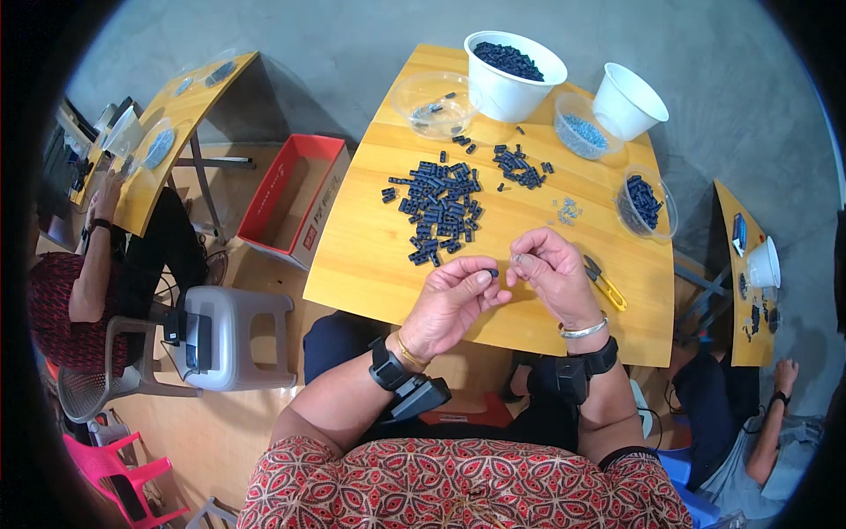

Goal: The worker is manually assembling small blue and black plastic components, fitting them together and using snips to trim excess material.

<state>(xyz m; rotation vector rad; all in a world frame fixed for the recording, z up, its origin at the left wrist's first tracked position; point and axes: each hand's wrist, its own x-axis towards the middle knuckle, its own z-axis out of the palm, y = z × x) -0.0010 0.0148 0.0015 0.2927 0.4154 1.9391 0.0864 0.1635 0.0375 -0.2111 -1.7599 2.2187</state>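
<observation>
Above the near part of the wooden table, my left hand pinches a small black plastic part between thumb and forefinger. Close beside it, my right hand has its fingertips pressed together; what they hold, if anything, is too small to name. Past my left hand lies a large pile of black plastic parts. A smaller heap of black pieces sits farther back. Tiny silvery pieces are scattered beyond my right hand. Yellow-handled cutters rest just right of that hand.
Along the table's back stand a white tub of black pieces, a clear bowl, another clear bowl of bluish bits, and a white bucket. A bowl of black parts sits right. An open red box stands left.
</observation>
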